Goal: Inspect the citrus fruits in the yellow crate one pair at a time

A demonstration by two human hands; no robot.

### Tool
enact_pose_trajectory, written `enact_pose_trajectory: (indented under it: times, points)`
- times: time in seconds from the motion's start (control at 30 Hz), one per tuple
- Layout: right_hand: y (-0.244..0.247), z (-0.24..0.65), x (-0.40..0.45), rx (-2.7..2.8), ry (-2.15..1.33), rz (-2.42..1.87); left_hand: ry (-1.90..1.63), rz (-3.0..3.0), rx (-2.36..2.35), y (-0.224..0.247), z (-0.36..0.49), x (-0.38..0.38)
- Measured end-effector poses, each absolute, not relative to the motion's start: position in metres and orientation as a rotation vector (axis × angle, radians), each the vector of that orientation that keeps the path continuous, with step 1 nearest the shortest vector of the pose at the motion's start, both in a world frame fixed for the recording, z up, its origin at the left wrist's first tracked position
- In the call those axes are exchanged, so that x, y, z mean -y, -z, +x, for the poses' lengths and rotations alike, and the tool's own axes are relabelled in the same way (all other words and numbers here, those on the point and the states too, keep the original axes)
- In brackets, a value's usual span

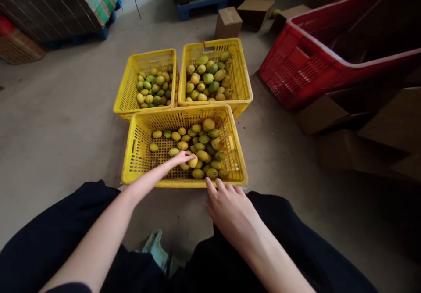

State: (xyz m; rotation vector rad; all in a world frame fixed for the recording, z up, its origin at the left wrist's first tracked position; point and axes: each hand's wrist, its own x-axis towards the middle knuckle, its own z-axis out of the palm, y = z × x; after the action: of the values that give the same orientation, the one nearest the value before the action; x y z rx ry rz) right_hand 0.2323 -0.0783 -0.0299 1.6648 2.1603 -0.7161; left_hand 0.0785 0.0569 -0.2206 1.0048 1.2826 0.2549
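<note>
My left hand reaches into the near yellow crate, its fingers closed on a yellow lemon. Several green and yellow lemons lie in that crate, mostly towards its right half. My right hand is at the crate's near rim, palm down, fingers apart, with nothing seen in it. Behind stand two more yellow crates: the back left crate and the back right crate, both holding many green and yellow lemons.
A large red crate stands at the right, with cardboard boxes beside it. Small boxes sit behind the yellow crates. Stacked pallets line the back. My knees flank the near crate.
</note>
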Motion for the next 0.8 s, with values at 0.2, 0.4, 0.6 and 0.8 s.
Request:
enact_pose_trajectory:
  times: [0.2,0.4,0.6,0.8]
  points:
    - [0.028,0.222,0.072,-2.276,0.596,1.713,-0.077,0.842,-1.100,0.141,0.045,-0.024]
    - [0.023,0.203,0.068,-2.558,0.651,1.675,-0.296,0.827,-1.146,0.089,0.049,0.028]
    - [0.010,0.217,0.065,-2.556,0.438,2.003,-0.211,1.128,-1.085,0.098,0.046,0.000]
    - [0.009,0.246,0.064,-2.235,0.232,2.373,0.063,1.611,-1.406,0.178,0.026,-0.046]
